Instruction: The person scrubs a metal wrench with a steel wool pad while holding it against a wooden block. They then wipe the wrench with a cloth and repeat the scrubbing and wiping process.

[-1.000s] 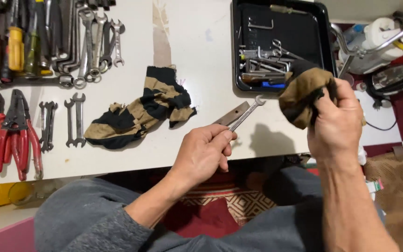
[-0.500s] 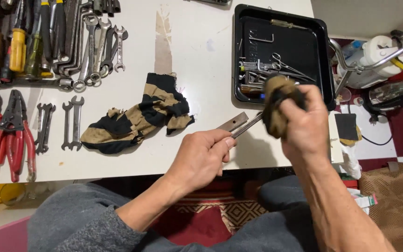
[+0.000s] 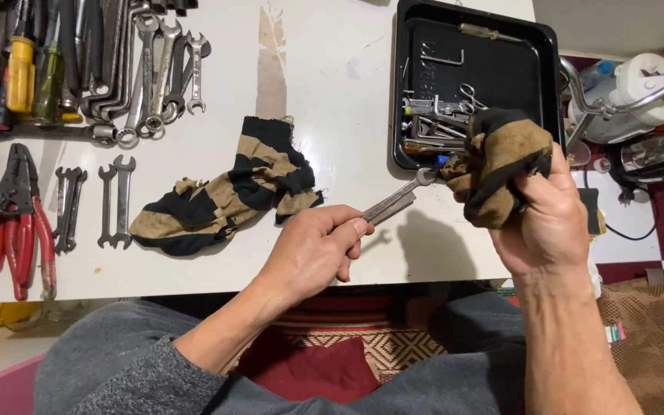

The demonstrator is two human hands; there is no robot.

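Over a white table beside a black tray and a striped rag, the right hand is clutching a cloth in curled fingers against a wrench, which the left hand is pinching by its near end.

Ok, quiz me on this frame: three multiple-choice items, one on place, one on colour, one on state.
1. Where is the black tray?
A. table's far right
B. on the floor
C. under the pliers

2. What colour are the pliers' handles?
A. blue
B. red
C. green

3. What is the left hand doing?
A. resting empty
B. holding a wrench
C. lifting the tray

Answers:
1 A, the tray sits at the far right of the white table.
2 B, the handles at the left edge are red.
3 B, its fingers grip a wrench whose head meets the striped rag bunched in the right hand.
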